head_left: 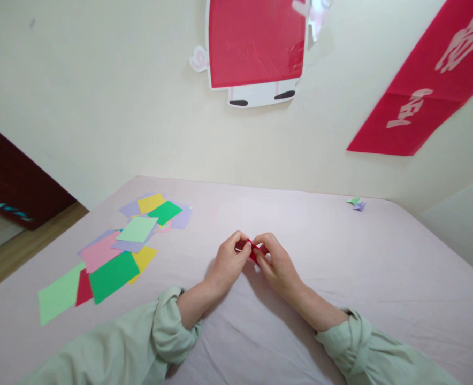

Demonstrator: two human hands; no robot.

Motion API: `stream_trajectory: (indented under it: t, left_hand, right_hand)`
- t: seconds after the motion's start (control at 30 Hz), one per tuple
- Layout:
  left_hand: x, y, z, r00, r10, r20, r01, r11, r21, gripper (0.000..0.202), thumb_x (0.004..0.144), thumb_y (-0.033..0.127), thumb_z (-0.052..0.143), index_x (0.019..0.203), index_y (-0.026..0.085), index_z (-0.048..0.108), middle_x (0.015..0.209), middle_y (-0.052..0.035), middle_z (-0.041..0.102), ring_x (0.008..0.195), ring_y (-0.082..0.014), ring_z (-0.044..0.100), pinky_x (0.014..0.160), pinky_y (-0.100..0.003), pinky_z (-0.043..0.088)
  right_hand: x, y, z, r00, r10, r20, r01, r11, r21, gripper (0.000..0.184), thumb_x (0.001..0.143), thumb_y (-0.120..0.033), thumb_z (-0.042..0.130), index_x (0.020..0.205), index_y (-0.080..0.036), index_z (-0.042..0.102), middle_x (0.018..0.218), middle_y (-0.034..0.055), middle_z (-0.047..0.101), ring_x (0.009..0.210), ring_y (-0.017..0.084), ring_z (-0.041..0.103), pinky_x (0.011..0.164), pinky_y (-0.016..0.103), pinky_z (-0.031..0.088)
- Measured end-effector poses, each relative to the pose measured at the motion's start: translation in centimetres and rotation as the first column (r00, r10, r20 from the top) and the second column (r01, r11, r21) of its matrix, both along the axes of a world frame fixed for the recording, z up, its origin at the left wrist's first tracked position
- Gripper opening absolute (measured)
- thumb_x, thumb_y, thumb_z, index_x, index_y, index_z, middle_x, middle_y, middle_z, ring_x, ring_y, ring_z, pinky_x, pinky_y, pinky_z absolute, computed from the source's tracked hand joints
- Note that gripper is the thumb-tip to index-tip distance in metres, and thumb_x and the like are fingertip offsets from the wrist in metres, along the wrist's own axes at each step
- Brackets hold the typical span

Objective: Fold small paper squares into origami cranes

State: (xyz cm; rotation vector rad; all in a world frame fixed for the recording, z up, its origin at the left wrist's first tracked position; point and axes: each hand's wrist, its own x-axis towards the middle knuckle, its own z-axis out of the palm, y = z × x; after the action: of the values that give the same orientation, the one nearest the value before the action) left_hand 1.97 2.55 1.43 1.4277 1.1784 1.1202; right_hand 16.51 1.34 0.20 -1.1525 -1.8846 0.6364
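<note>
A small piece of folded red paper [253, 255] is pinched between my two hands, above the middle of the covered table. My left hand [231, 258] grips its left side with thumb and fingertips. On the other side, my right hand [275, 263] holds it between thumb and bent fingers. The fingers cover much of the paper, so its full folded shape cannot be made out. Both hands nearly touch at the fingertips.
Loose coloured paper sheets, among them a dark green sheet [114, 277] and a pink sheet [102, 252], overlap on the left of the pale tablecloth [228, 342]. Small folded papers, one green [353, 201] and one purple [359, 206], lie at the far right. A wall [148, 123] rises behind.
</note>
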Motion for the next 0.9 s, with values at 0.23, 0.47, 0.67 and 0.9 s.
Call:
stream_trajectory:
  t: [0.23,0.47,0.67,0.9]
  left_hand:
    - [0.0,0.1,-0.1,1.000,-0.002,0.018,0.002,1.000,-0.018,0.008,0.080,0.019,0.051,0.075,0.017,0.057,0.071,0.0008,0.060,0.069,-0.0135,0.059,0.067,-0.025,0.047]
    - [0.0,0.0,0.1,1.000,0.003,-0.003,-0.003,1.000,0.007,0.011,0.082,0.021,0.051,0.074,0.017,0.057,0.070,0.0012,0.059,0.068,-0.0130,0.057,0.067,-0.024,0.047]
    - [0.0,-0.1,0.2,1.000,-0.004,-0.017,0.004,1.000,0.020,0.013,0.083,0.021,0.050,0.074,0.018,0.058,0.071,0.0009,0.060,0.069,-0.0132,0.058,0.068,-0.024,0.047]
    - [-0.2,-0.3,-0.2,0.998,-0.050,-0.042,0.052,0.997,0.054,0.009,0.085,0.024,0.052,0.082,0.018,0.059,0.080,-0.0002,0.062,0.075,-0.0138,0.061,0.070,-0.025,0.049]
  right_hand:
    - [-0.1,0.2,-0.1,0.992,0.014,-0.126,-0.016,1.000,-0.019,0.017,0.088,-0.011,0.042,0.093,-0.022,0.054,0.090,0.0032,0.054,0.080,0.016,0.054,0.071,0.029,0.046]
    - [-0.2,0.0,0.7,0.983,-0.008,-0.185,-0.017,0.991,-0.131,0.010,0.093,-0.024,0.044,0.092,-0.021,0.054,0.089,0.0027,0.056,0.077,0.015,0.055,0.071,0.029,0.046]
    - [-0.4,0.0,0.8,0.973,-0.020,-0.231,-0.025,0.982,-0.189,0.010,0.093,-0.027,0.045,0.089,-0.021,0.052,0.089,0.0026,0.056,0.076,0.015,0.057,0.066,0.028,0.048]
    - [-0.3,0.1,0.4,0.964,-0.031,-0.264,-0.026,0.977,-0.210,0.009,0.092,-0.028,0.047,0.091,-0.021,0.051,0.089,0.0023,0.057,0.076,0.015,0.059,0.063,0.027,0.049]
